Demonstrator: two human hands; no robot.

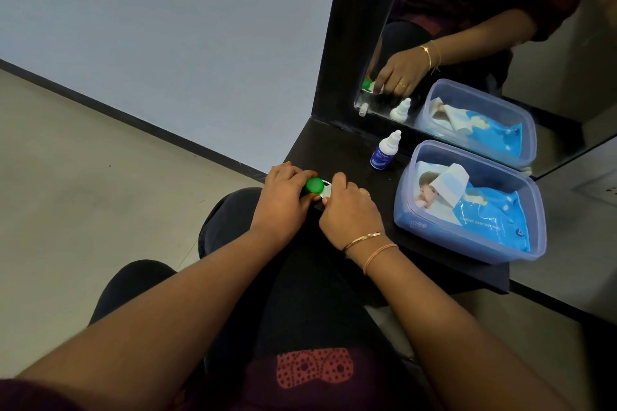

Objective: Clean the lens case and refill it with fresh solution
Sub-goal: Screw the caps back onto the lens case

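The lens case (325, 191) lies at the near left corner of the black shelf (337, 147). Its green cap (314, 185) shows between my hands; the other end is hidden. My left hand (283, 198) curls around the green-capped end. My right hand (350, 208) is closed over the white end of the case. A small solution bottle (384, 152), white with a blue label and a capped nozzle, stands upright behind my right hand, apart from it.
A clear blue plastic tub (430, 227) holding a blue pack of baby wipes (484, 210) sits on the shelf to the right. A mirror (500, 27) stands along the back and reflects hand, bottle and tub. My knees are under the shelf edge.
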